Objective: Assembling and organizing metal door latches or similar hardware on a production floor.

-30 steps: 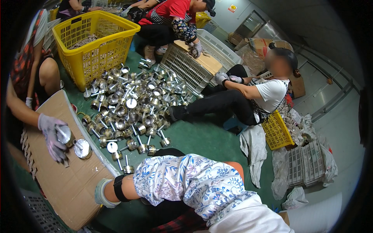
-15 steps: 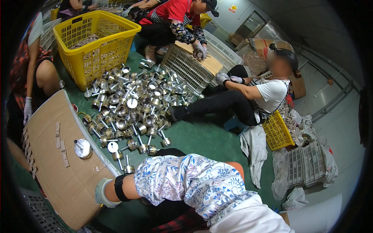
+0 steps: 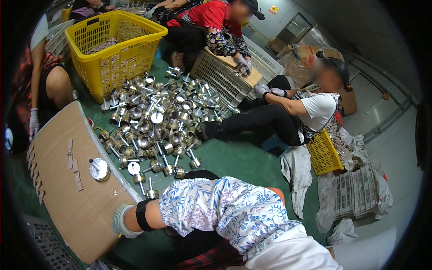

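Two thin strips lie roughly twelve-to-six on the cardboard sheet. Beside them stands a metal cup, stem up, at eleven o'clock from the striped cuff. Right hand hidden beyond it: opening and hold indeterminable. Left hand out of view.

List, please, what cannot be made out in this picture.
Hand beyond the green-striped knitted cuff: head view, seemingly hidden behind it.
Bottom of the silver metal cup heap: head view, covered by upper layers.
Dark slotted plastic crate: head view, cut off by black rim.
Yellow wall sign: head view, too small to read.
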{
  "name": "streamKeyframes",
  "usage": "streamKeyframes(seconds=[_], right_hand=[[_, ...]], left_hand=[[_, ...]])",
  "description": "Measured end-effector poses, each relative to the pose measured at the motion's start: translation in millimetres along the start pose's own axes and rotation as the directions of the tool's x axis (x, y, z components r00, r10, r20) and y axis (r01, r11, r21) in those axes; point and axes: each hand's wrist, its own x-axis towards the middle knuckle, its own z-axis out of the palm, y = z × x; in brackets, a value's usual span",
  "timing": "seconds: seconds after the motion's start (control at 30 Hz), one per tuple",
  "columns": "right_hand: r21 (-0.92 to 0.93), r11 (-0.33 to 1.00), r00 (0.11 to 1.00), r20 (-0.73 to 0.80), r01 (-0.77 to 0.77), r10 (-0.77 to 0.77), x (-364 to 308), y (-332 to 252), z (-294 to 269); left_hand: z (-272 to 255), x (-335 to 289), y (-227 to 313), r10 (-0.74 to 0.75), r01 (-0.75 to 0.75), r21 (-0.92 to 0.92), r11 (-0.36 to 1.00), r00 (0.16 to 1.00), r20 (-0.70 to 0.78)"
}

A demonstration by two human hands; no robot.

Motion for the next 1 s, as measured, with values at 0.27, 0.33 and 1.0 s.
streamKeyframes(seconds=[0.27, 0.33, 1.0], right_hand=[[-0.009, 1.000, 1.000, 0.027, -0.001, 0.002, -2.6, 1.5, -2.5], [-0.002, 1.000, 0.998, 0.064, -0.017, 0.017, -1.0, 1.0, -2.9], [-0.010, 0.999, 0.998, 0.053, -0.032, 0.033, -2.0, 0.6, -2.8]], left_hand=[[5.5, -2.5, -0.5, -0.009, 0.009, -0.015, 1.000, 1.000, -0.013], [8.0, -7.5, -1.3, -0.013, 0.013, -0.001, 1.000, 1.000, 0.000], [12.0, -14.6, -2.6, -0.054, 0.054, -0.029, 0.998, 0.998, 0.010]])
